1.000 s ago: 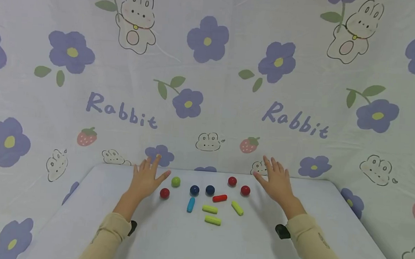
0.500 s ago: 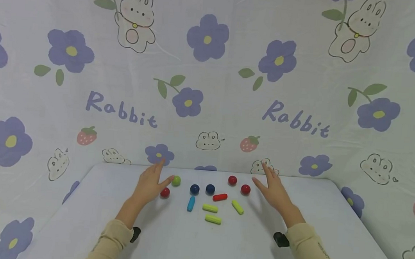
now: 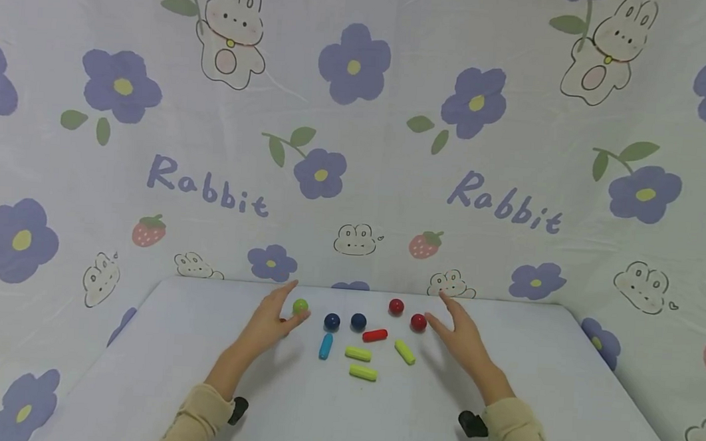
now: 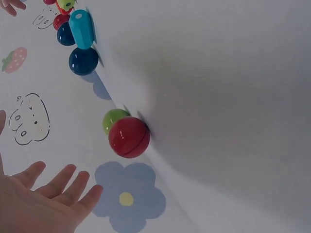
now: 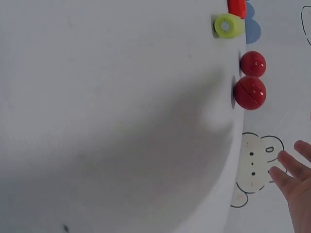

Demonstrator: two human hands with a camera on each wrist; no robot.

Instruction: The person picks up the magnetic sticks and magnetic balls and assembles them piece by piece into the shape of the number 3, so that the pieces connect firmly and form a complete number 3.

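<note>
My left hand [image 3: 270, 319] hovers over the left part of the table, fingers extended and thumb apart. It overlaps a red ball [image 4: 129, 137] in the head view, with a green ball [image 3: 300, 306] just beyond its thumb. My right hand [image 3: 460, 329] hovers on the other side, fingers spread, near a red ball [image 3: 418, 322] and another red ball [image 3: 396, 307] behind that. Neither hand holds anything. Between the hands lie two dark blue balls, one on the left [image 3: 332, 322] and one on the right [image 3: 357, 322].
Small sticks lie in the middle: a blue stick [image 3: 326, 346], a red stick [image 3: 375, 335] and several yellow-green sticks [image 3: 363, 372]. They rest on a white table [image 3: 342, 420]. A cloth backdrop [image 3: 357, 134] with rabbits and flowers rises behind its far edge.
My left hand has moved right and turned palm inward, now covering most of the left red ball in the head view. My right hand has shifted slightly left, its fingers closer together.
</note>
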